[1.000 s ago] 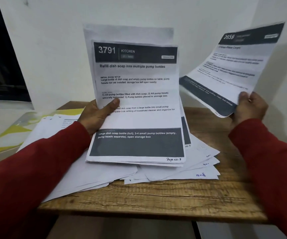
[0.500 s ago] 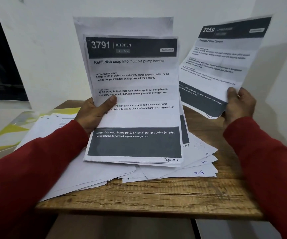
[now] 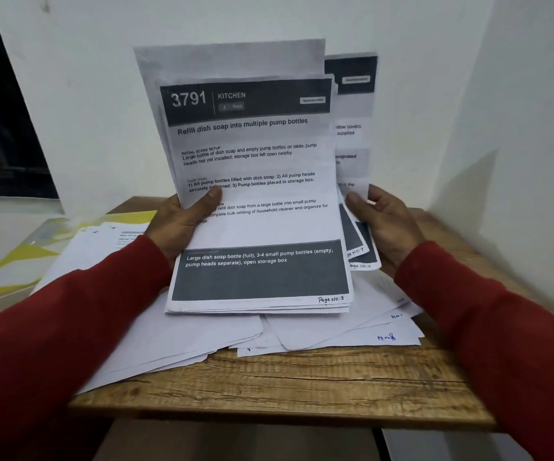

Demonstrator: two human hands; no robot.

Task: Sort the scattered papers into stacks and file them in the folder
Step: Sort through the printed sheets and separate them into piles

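The task looks to be in its early part: one stack [image 3: 255, 194] is gathered and stands upright at the centre of the table [image 3: 285, 387], while many loose papers [image 3: 335, 327] lie under it from 7 to 4 o'clock, and the folder [image 3: 19, 257] at 9 o'clock is not yet filled. The left hand [image 3: 182, 224] grips the stack, thumb on the front sheet. The right hand [image 3: 382, 224] pinches a sheet [image 3: 352, 138] at the stack's right edge. The front sheet is printed, with dark bands, marked "Page No: 3".
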